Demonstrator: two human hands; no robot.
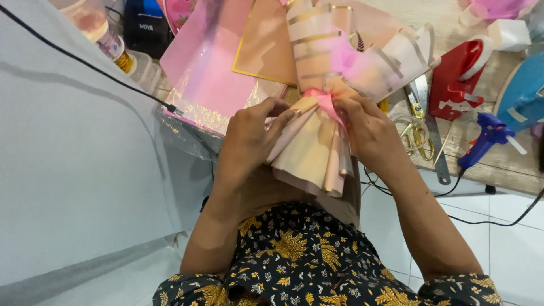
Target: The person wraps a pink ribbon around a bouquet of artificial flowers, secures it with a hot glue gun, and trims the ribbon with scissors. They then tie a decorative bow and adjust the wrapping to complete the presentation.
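Observation:
A wrapped bouquet [317, 141] in peach and pink paper with gold stripes lies in front of me, its gathered stem end pointing toward my lap. A pink ribbon [326, 102] circles the narrow waist of the wrap. My left hand [252, 133] pinches the ribbon and paper from the left. My right hand [368, 130] grips the ribbon from the right, fingers pressed at the knot. Both hands touch at the waist of the bouquet.
Pink and peach wrapping sheets [209, 68] lie on the wooden table [498, 164] behind the bouquet. Gold scissors [416, 133], a red tape dispenser [456, 79] and a blue glue gun [487, 139] with its cable sit at the right. A white sheet [73, 158] spreads at the left.

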